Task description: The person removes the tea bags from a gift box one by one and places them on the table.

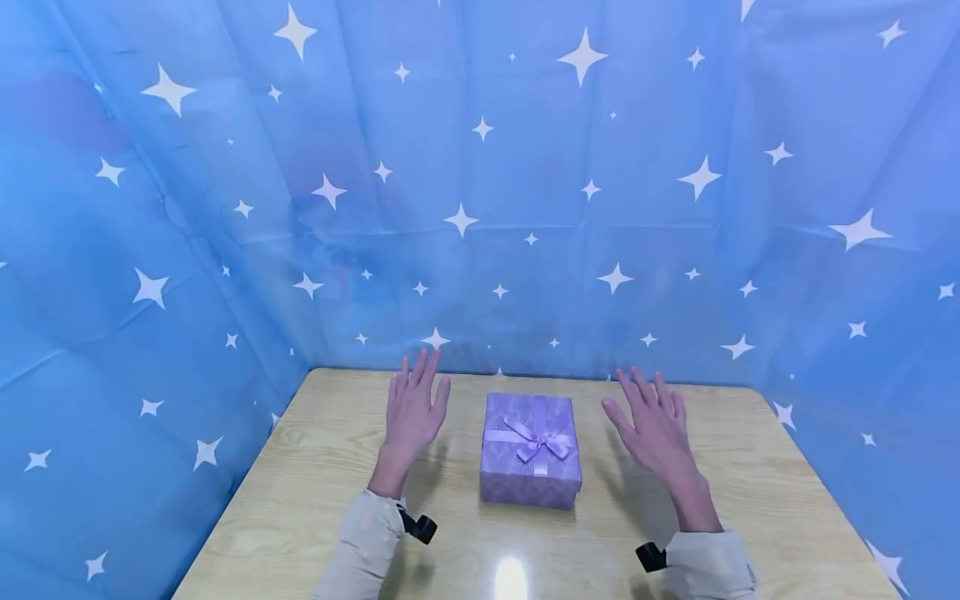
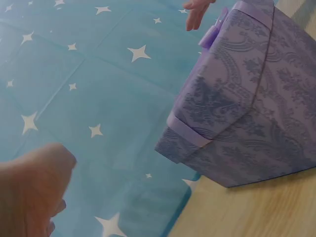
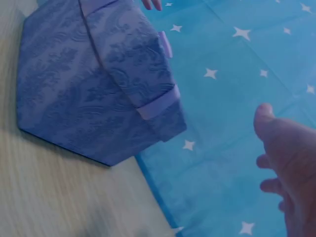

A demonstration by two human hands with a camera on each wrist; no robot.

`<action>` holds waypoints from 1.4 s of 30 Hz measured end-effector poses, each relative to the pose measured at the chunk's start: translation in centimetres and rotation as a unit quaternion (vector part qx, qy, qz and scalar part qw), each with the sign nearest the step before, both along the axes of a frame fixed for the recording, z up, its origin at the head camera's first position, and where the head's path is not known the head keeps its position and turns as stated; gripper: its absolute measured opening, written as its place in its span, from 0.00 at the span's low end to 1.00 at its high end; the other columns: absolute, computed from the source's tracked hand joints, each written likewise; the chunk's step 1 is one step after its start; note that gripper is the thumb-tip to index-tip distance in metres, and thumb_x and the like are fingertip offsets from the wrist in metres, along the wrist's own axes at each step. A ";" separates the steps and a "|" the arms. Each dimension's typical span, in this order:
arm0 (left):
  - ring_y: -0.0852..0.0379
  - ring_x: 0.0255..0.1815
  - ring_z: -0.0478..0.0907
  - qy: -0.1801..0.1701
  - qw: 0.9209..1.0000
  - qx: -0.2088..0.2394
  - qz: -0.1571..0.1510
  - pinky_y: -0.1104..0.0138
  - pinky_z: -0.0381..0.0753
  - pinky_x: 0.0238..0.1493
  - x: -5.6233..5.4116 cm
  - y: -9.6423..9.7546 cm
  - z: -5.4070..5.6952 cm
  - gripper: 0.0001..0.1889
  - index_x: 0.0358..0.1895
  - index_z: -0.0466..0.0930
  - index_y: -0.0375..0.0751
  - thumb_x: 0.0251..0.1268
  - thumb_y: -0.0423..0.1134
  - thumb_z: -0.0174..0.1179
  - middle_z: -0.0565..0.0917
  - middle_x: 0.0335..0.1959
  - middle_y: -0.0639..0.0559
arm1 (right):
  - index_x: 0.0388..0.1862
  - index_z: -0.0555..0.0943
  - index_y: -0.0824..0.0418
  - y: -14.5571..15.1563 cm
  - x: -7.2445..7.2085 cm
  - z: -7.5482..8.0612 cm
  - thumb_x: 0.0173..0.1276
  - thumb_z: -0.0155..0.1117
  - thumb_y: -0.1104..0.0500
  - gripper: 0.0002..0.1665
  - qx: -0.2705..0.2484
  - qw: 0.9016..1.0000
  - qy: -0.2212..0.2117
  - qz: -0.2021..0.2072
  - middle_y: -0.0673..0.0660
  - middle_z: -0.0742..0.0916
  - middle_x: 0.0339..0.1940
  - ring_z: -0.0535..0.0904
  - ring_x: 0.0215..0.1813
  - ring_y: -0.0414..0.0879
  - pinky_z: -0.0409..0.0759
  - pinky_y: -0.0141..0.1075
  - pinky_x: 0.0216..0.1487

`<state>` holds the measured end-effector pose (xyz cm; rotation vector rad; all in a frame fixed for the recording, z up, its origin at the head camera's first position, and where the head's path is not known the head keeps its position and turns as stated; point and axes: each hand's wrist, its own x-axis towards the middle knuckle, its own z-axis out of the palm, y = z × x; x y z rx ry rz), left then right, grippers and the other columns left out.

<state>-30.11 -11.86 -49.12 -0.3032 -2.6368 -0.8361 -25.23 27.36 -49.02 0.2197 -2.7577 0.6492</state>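
Observation:
A purple gift box (image 1: 510,483) with a damask pattern stands on the wooden table, its lid on. A lilac ribbon (image 1: 540,442) crosses the lid and is tied in a bow. To the box's left, my left hand (image 1: 414,412) is held above the table with fingers extended, apart from the box. On the other side my right hand (image 1: 656,429) hovers likewise, fingers spread and touching nothing. Both wrist views show the box's patterned side (image 2: 222,84), with the lid's lower edge and ribbon band visible. What the box holds is hidden.
The light wood table (image 1: 285,500) has its far edge against a blue curtain (image 1: 525,167) printed with white stars. The curtain also hangs along the left and right sides. A small black wrist camera (image 1: 424,529) sits at the left cuff, another (image 1: 651,557) at the right.

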 end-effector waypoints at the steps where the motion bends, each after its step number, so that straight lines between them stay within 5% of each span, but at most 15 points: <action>1: 0.34 0.85 0.41 0.002 1.000 0.018 -0.005 0.38 0.43 0.81 0.0 0.0 -0.3 0.31 0.85 0.57 0.50 0.87 0.56 0.39 0.57 0.84 0.42 | 0.87 0.55 0.57 -0.1 0.0 -0.2 0.85 0.43 0.35 0.42 -0.007 1.000 -0.004 0.003 0.69 0.58 0.85 0.37 0.85 0.70 0.35 0.72 0.77; 7: 0.38 0.84 0.50 -0.007 0.991 0.130 -0.030 0.42 0.49 0.82 0.2 0.9 -3.0 0.30 0.84 0.58 0.48 0.87 0.53 0.42 0.60 0.83 0.46 | 0.87 0.54 0.56 -1.2 0.0 -1.7 0.86 0.43 0.38 0.41 -0.053 0.998 -0.023 0.034 0.68 0.58 0.85 0.40 0.84 0.72 0.36 0.73 0.76; 11: 0.43 0.84 0.54 -0.041 0.972 0.226 -0.056 0.47 0.53 0.82 0.6 2.1 -4.9 0.29 0.84 0.58 0.52 0.87 0.52 0.43 0.61 0.83 0.49 | 0.86 0.57 0.61 -2.0 0.0 -3.0 0.86 0.43 0.42 0.39 -0.098 0.993 -0.029 0.052 0.69 0.62 0.84 0.44 0.83 0.75 0.39 0.75 0.75; 16: 0.45 0.84 0.55 -0.108 0.924 0.353 -0.100 0.48 0.52 0.82 1.5 4.3 -6.4 0.30 0.85 0.56 0.51 0.87 0.54 0.42 0.60 0.84 0.50 | 0.84 0.56 0.66 -3.5 0.0 -4.2 0.89 0.39 0.48 0.35 -0.190 0.977 -0.046 0.087 0.73 0.63 0.82 0.52 0.81 0.76 0.45 0.75 0.76; 22: 0.40 0.86 0.45 -0.171 0.863 0.453 -0.146 0.43 0.41 0.83 2.9 7.0 -7.2 0.33 0.86 0.47 0.44 0.87 0.48 0.41 0.51 0.86 0.43 | 0.88 0.43 0.62 -5.9 1.1 -5.3 0.90 0.28 0.47 0.36 -0.335 0.924 -0.128 0.130 0.69 0.53 0.86 0.44 0.85 0.68 0.41 0.65 0.81; 25: 0.41 0.87 0.38 -0.202 0.843 0.474 -0.154 0.43 0.36 0.83 3.9 8.0 -7.4 0.36 0.87 0.43 0.46 0.84 0.49 0.43 0.45 0.87 0.44 | 0.89 0.37 0.55 -6.9 1.9 -5.8 0.89 0.22 0.42 0.38 -0.385 0.900 -0.164 0.126 0.62 0.44 0.88 0.34 0.87 0.62 0.33 0.64 0.81; 29: 0.42 0.87 0.33 -0.224 0.822 0.502 -0.146 0.40 0.33 0.82 4.7 8.9 -7.7 0.39 0.87 0.41 0.51 0.80 0.50 0.47 0.41 0.88 0.46 | 0.88 0.31 0.48 -7.9 2.6 -6.4 0.87 0.21 0.38 0.39 -0.420 0.881 -0.187 0.112 0.55 0.38 0.89 0.27 0.86 0.58 0.27 0.66 0.80; 32: 0.42 0.87 0.33 -0.223 0.816 0.513 -0.142 0.41 0.33 0.82 4.9 9.3 -7.8 0.40 0.87 0.42 0.54 0.78 0.48 0.48 0.41 0.88 0.47 | 0.88 0.29 0.46 -8.4 2.9 -6.7 0.87 0.23 0.38 0.39 -0.447 0.868 -0.188 0.108 0.53 0.36 0.88 0.25 0.86 0.56 0.25 0.65 0.80; 38: 0.42 0.87 0.31 -0.225 0.822 0.502 -0.147 0.40 0.31 0.82 4.9 9.5 -8.0 0.40 0.87 0.41 0.53 0.78 0.46 0.47 0.40 0.88 0.48 | 0.88 0.30 0.45 -9.0 3.3 -7.4 0.88 0.29 0.40 0.39 -0.544 0.813 -0.182 0.105 0.48 0.35 0.88 0.22 0.85 0.51 0.23 0.61 0.80; 42: 0.42 0.87 0.29 -0.224 0.824 0.500 -0.144 0.39 0.31 0.81 5.1 9.4 -7.9 0.40 0.87 0.40 0.52 0.79 0.47 0.46 0.39 0.88 0.49 | 0.88 0.32 0.47 -9.3 3.1 -7.6 0.88 0.30 0.42 0.39 -0.545 0.815 -0.171 0.099 0.50 0.36 0.88 0.23 0.86 0.52 0.23 0.60 0.81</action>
